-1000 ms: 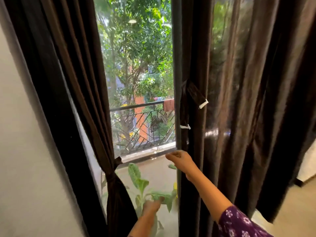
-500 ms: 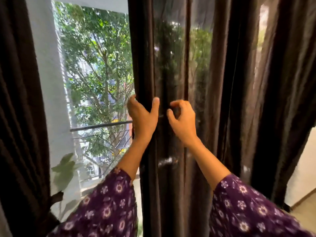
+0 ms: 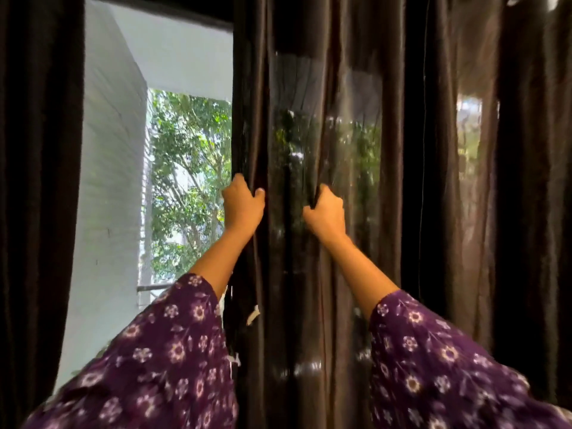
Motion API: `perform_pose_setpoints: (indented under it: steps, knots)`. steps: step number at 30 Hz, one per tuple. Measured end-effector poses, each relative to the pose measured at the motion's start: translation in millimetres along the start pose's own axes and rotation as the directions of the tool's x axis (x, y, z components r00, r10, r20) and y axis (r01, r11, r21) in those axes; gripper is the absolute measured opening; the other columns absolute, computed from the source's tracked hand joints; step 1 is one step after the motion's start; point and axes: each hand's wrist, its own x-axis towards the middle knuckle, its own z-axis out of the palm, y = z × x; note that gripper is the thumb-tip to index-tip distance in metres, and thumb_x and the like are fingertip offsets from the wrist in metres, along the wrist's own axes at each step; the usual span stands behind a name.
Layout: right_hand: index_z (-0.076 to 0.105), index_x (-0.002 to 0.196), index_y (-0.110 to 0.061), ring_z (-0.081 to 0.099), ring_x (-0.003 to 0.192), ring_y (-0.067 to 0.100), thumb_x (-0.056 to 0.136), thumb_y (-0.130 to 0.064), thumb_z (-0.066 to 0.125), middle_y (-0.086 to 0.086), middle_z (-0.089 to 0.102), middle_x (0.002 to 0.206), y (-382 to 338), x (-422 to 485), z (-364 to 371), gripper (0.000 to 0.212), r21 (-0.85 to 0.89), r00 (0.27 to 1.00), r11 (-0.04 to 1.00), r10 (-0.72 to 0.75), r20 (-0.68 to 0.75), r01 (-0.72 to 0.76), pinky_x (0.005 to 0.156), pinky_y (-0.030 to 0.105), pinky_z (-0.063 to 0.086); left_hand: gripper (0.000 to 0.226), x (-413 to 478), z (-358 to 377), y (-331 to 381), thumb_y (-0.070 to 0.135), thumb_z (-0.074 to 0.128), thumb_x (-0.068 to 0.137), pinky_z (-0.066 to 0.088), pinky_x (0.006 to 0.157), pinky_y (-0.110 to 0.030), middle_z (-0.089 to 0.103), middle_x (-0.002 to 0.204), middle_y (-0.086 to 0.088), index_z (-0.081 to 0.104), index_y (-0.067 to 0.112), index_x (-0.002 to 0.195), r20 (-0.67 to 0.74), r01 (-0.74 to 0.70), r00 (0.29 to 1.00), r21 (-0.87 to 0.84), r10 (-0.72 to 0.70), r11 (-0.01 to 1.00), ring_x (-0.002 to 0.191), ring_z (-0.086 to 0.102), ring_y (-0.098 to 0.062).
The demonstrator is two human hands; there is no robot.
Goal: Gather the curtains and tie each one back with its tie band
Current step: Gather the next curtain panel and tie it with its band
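The dark brown right curtain hangs loose over the right part of the window. My left hand grips its left edge, fingers curled round the fabric. My right hand grips a fold a little further right at the same height. Below my left forearm, the tie band's white tip shows against the curtain edge, hanging free; the rest of the band is hard to make out. The left curtain fills the left side of the view as a dark column.
Between the two curtains the window glass shows green trees and a white outside wall. A balcony rail is just visible low down. My purple flowered sleeves cover the bottom of the view.
My view has tilted upward and both hands have risen along the right curtain. The right hand has moved right, taking a fold; the left hand still grips the curtain edge.
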Motion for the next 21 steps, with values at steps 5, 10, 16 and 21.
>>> perform_pose_setpoints:
  steps: [5,10,16,21]
  knots:
    - [0.064,0.106,-0.008,0.059,0.098,0.042,0.075,-0.004,0.051,0.022,0.068,0.098,-51,-9,29,0.034,0.024,0.968,0.975,-0.223,0.115,0.222,0.08,0.043,0.048,0.015,29,-33,-16,0.001,0.047,0.087,0.043,0.065,-0.038,0.061,0.087,-0.025,0.059,-0.007,0.09,-0.059,-0.027,0.998,0.004,0.027,1.0,0.081,0.058,-0.038]
    - [0.047,0.061,-0.016,0.057,0.079,0.043,0.071,-0.006,0.049,0.015,0.056,0.063,-129,-19,50,0.014,0.128,0.869,0.912,-0.41,0.276,0.389,0.067,0.036,0.045,0.02,45,-87,-29,-0.002,0.046,0.084,0.032,0.062,-0.031,0.059,0.086,-0.026,0.063,-0.005,0.094,-0.099,0.062,0.993,0.03,-0.059,0.998,0.079,0.054,-0.036]
    - [0.055,0.072,-0.012,0.062,0.086,0.04,0.075,-0.003,0.057,0.022,0.062,0.076,-171,-36,78,0.01,0.207,0.796,0.857,-0.515,0.317,0.473,0.061,0.029,0.032,0.025,53,-119,-49,0.005,0.041,0.088,0.039,0.067,-0.034,0.063,0.097,-0.023,0.062,0.0,0.1,-0.077,0.064,0.995,0.051,-0.06,0.997,0.088,0.057,-0.035]
    - [0.052,0.092,-0.012,0.054,0.103,0.037,0.08,-0.028,0.058,0.015,0.06,0.105,-133,-32,63,0.021,-0.06,0.914,0.912,-0.403,0.043,0.405,0.077,0.04,0.044,0.023,39,-103,-27,0.016,0.051,0.089,0.036,0.066,-0.027,0.067,0.101,-0.013,0.063,0.008,0.107,0.004,-0.021,1.0,0.091,0.021,0.996,0.094,0.06,-0.029]
